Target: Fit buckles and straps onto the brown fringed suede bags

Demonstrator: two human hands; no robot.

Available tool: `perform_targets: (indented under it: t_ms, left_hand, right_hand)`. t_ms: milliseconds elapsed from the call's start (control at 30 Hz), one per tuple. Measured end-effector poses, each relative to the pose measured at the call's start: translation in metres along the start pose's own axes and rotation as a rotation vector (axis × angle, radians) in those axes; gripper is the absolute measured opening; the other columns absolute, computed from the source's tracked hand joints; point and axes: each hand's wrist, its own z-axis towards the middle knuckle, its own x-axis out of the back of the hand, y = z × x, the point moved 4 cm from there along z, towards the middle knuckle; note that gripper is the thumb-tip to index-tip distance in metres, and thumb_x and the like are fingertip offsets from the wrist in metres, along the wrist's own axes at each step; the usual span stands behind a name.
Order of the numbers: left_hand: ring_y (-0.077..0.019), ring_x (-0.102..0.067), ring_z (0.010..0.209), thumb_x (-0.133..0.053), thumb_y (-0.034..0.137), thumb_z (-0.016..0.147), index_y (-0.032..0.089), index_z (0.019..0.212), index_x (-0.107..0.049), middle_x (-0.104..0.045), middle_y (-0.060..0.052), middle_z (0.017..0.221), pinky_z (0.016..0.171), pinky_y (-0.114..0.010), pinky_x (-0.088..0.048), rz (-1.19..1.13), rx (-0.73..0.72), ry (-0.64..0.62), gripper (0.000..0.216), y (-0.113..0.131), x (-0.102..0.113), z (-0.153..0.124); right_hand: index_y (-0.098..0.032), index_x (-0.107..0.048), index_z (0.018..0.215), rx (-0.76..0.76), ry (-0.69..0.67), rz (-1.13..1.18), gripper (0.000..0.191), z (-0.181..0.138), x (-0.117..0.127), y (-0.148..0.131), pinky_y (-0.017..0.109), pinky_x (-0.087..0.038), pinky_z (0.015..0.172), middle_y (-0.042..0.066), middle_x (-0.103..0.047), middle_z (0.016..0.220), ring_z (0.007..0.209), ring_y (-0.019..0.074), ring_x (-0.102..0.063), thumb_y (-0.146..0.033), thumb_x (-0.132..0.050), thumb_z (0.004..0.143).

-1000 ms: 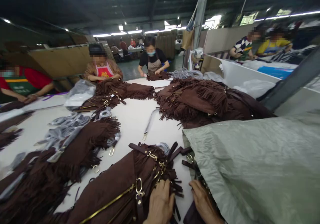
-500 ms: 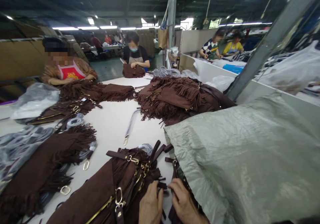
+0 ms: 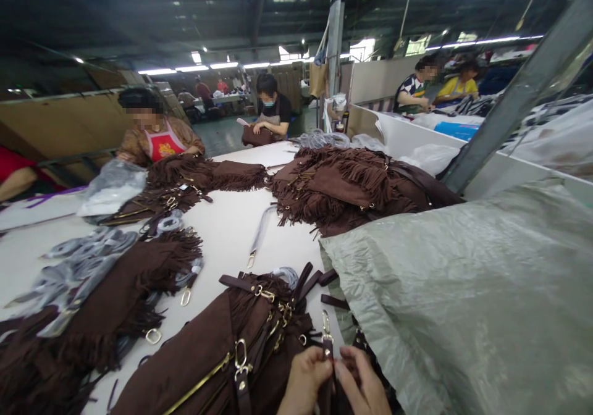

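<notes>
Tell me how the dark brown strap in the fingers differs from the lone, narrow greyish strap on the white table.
The dark brown strap is held in the fingers; the greyish strap lies on the white table. In view, the brown strap's clasp is at its upper end; the greyish strap's clasp, at its lower. Both clasps look metal.

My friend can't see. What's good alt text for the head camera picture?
A person's left hand holds a dark strap with a metal clip, the right hand close beside it. Next to them, a brown fringed bag lies on a white table, with a grey-green sheet at the picture's right.
</notes>
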Motion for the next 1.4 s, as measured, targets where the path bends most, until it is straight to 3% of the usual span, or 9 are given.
perform_targets:
  t_ms: [100, 267, 367, 467, 667, 900, 1167, 1300, 1400]
  left_hand:
    - [-0.0088, -0.042, 0.051, -0.071, 0.049, 0.05, 0.011, 0.065, -0.057, -0.051, 0.001, 0.056, 0.053, -0.022, -0.032, 0.179, -0.073, -0.061, 0.043, 0.002, -0.008, -0.005]
    - [-0.0078, -0.039, 0.045, -0.06, 0.043, 0.059, 0.012, 0.062, -0.056, -0.047, 0.001, 0.051, 0.047, -0.021, -0.03, 0.479, -0.044, 0.04, 0.032, 0.022, 0.003, -0.011]
    - [-0.0079, -0.04, 0.037, -0.047, 0.058, 0.063, 0.014, 0.07, -0.052, -0.05, 0.001, 0.05, 0.039, -0.02, -0.026, 0.442, -0.033, 0.157, 0.045, 0.042, 0.014, -0.017]
    - [-0.0056, -0.033, 0.031, -0.041, 0.066, 0.065, 0.015, 0.068, -0.048, -0.047, 0.003, 0.044, 0.034, -0.019, -0.018, 0.432, -0.05, 0.183, 0.051, 0.056, 0.014, -0.02]
    - [-0.0052, -0.035, 0.028, -0.054, 0.064, 0.056, 0.016, 0.06, -0.044, -0.051, 0.0, 0.043, 0.032, -0.018, -0.016, 0.255, 0.051, 0.197, 0.05, 0.044, 0.013, -0.018]
    - [-0.0045, -0.036, 0.028, -0.065, 0.045, 0.049, 0.011, 0.066, -0.052, -0.054, -0.002, 0.045, 0.032, -0.018, -0.017, 0.06, 0.073, 0.182, 0.039, 0.032, 0.022, -0.016]
    - [-0.0052, -0.039, 0.034, -0.063, 0.054, 0.055, 0.01, 0.071, -0.054, -0.054, -0.001, 0.05, 0.037, -0.018, -0.024, 0.077, 0.029, 0.128, 0.047, 0.038, 0.021, -0.02]
    - [-0.0043, -0.036, 0.034, -0.059, 0.06, 0.058, 0.012, 0.062, -0.051, -0.052, 0.0, 0.048, 0.037, -0.018, -0.021, 0.221, 0.006, 0.12, 0.049, 0.039, 0.021, -0.022]
    - [-0.004, -0.032, 0.031, -0.056, 0.058, 0.059, 0.014, 0.059, -0.05, -0.049, 0.002, 0.043, 0.035, -0.019, -0.018, 0.321, 0.036, 0.124, 0.044, 0.037, 0.019, -0.022]
  right_hand:
    - [-0.016, -0.054, 0.1, -0.113, -0.118, 0.175, 0.042, 0.023, -0.002, -0.008, 0.025, -0.05, 0.072, 0.006, -0.063, 0.084, 0.079, 0.0177, -0.06, -0.05, -0.042, 0.08]
    - [-0.018, -0.057, 0.104, -0.002, -0.189, 0.085, 0.042, 0.027, -0.009, -0.016, 0.023, -0.049, 0.075, 0.006, -0.063, 0.086, 0.084, 0.0171, -0.059, -0.049, -0.039, 0.082]
    - [-0.02, -0.056, 0.108, 0.059, -0.24, 0.108, 0.038, 0.02, -0.015, -0.018, 0.022, -0.05, 0.074, 0.008, -0.062, 0.096, 0.086, 0.0171, -0.059, -0.044, -0.038, 0.084]
    - [-0.022, -0.058, 0.104, 0.131, -0.29, 0.104, 0.032, 0.014, -0.019, -0.021, 0.021, -0.052, 0.063, 0.007, -0.062, 0.088, 0.075, 0.0153, -0.061, -0.036, -0.037, 0.086]
    - [-0.02, -0.053, 0.114, 0.38, -0.333, -0.088, 0.033, 0.01, -0.022, -0.027, 0.021, -0.049, 0.076, 0.009, -0.062, 0.089, 0.083, 0.0143, -0.06, -0.023, -0.035, 0.086]
    - [-0.02, -0.058, 0.105, -0.001, -0.463, 0.089, 0.031, 0.011, -0.024, -0.024, 0.025, -0.048, 0.081, 0.005, -0.064, 0.088, 0.089, 0.0178, -0.059, -0.038, -0.043, 0.084]
    - [-0.022, -0.059, 0.096, 0.116, -0.387, 0.013, 0.027, 0.009, -0.019, -0.026, 0.02, -0.046, 0.075, 0.004, -0.062, 0.086, 0.081, 0.0143, -0.059, -0.04, -0.043, 0.083]
    - [-0.019, -0.059, 0.077, -0.037, -0.435, 0.057, 0.036, 0.007, -0.021, -0.016, 0.019, -0.043, 0.053, -0.001, -0.053, 0.061, 0.055, 0.0105, -0.051, -0.046, -0.036, 0.084]
    - [-0.017, -0.059, 0.082, -0.142, -0.524, 0.092, 0.04, 0.005, -0.024, -0.011, 0.019, -0.039, 0.045, -0.003, -0.05, 0.054, 0.046, 0.0097, -0.047, -0.049, -0.033, 0.084]
